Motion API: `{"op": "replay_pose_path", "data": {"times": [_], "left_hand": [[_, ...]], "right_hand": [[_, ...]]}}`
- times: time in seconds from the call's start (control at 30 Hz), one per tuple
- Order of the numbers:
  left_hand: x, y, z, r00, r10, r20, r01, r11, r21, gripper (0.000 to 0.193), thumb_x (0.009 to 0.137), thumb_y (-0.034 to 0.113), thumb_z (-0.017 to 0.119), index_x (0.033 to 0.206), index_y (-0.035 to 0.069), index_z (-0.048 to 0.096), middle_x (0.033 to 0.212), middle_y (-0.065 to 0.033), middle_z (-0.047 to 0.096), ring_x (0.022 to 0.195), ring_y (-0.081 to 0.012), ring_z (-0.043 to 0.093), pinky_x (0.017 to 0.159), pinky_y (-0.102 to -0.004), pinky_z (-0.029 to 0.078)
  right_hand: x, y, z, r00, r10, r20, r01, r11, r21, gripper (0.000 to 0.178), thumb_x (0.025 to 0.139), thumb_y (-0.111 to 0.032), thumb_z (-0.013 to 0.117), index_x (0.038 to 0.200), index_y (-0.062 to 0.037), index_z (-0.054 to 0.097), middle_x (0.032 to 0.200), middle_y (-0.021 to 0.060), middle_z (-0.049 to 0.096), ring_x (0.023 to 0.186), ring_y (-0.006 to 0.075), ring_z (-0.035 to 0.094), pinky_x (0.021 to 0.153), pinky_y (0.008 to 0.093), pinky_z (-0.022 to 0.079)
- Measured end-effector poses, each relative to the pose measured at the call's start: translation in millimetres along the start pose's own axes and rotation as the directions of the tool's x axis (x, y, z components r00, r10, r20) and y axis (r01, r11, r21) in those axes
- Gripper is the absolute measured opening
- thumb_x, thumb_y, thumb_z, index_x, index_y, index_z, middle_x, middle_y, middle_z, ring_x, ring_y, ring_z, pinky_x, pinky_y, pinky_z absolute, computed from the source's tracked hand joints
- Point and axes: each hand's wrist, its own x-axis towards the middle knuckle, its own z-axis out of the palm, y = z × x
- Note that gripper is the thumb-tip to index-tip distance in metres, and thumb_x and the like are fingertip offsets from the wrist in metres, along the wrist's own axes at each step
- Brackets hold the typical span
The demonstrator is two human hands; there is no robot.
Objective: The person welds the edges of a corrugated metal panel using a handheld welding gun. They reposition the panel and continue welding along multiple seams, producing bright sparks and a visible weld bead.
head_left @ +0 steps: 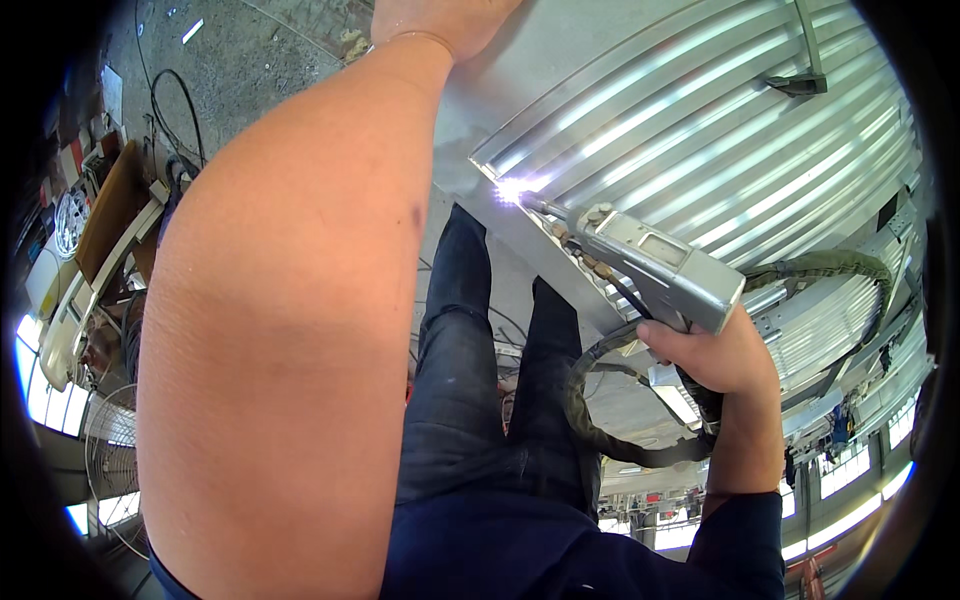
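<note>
My right hand [722,352] is wrapped round the grip of a silver handheld welding gun [655,262]. From its nozzle the gun meets the corner of a ribbed, shiny metal panel [640,130], where a bright white-violet welding spark [512,189] glows. A dark sleeved hose [640,455] loops from the gun below my hand. My left forearm stretches up the picture, and my left hand [440,22] rests at the upper edge by a flat grey metal sheet [465,110]. Its fingers lie outside the frame, so what they do is hidden.
A black clamp-like piece [797,84] sits on the ribbed panel. My legs [455,370] stand close to the panel's edge. At left are a fan [110,450], a brown board [108,215] and a black cable [175,100] on the grey floor.
</note>
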Motion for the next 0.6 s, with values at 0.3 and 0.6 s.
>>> {"op": "replay_pose_path", "data": {"times": [0.3, 0.6], "left_hand": [[0.7, 5.6, -1.3, 0.999, -0.043, 0.015, 0.043, 0.998, 0.042, 0.083, 0.089, 0.069, 0.051, 0.138, 0.002, 0.05, 0.123, -0.0241, 0.065, 0.116, -0.0376, 0.063, 0.099, -0.0447, 0.048], [2.4, 0.3, 4.6, 0.999, 0.001, -0.037, 0.0, 1.0, 0.007, 0.084, 0.089, 0.07, 0.051, 0.139, 0.002, 0.049, 0.124, -0.024, 0.064, 0.117, -0.0373, 0.062, 0.1, -0.0439, 0.048]], "right_hand": [[-2.0, 4.1, -5.9, 0.999, 0.019, -0.048, -0.015, 0.997, 0.079, 0.053, 0.078, -0.007, 0.08, 0.126, 0.001, 0.06, 0.108, 0.0076, 0.068, 0.096, 0.0151, 0.061, 0.084, 0.0307, 0.051], [12.8, -14.9, 7.8, 1.0, -0.006, 0.011, 0.005, 0.996, 0.084, 0.054, 0.079, -0.008, 0.079, 0.128, 0.0005, 0.059, 0.112, 0.0091, 0.068, 0.101, 0.0166, 0.061, 0.088, 0.0317, 0.05]]}}
